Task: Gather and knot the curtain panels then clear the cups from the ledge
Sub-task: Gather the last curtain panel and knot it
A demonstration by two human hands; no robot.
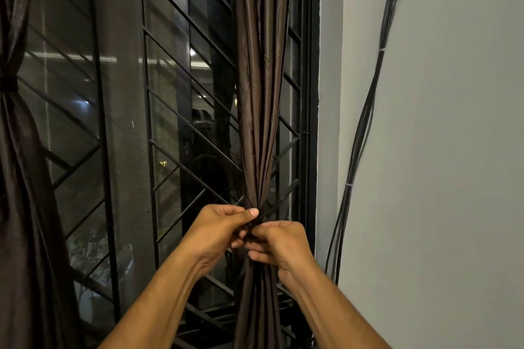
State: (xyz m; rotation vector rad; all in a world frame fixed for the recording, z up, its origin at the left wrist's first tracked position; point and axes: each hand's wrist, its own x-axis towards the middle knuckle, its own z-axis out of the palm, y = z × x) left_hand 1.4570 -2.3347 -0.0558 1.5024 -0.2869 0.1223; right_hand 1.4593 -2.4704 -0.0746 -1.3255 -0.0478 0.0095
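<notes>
The brown curtain panel (262,93) hangs gathered just left of the window frame (312,93). The left hand (224,228) and right hand (279,244), fingers curled, pinch its narrowed waist together. The slick fabric could slide loose if either grip eases, undoing the knot.

two bare forearms, no sleeves; left hand (218,225), right hand (279,244) ungloved.
</notes>
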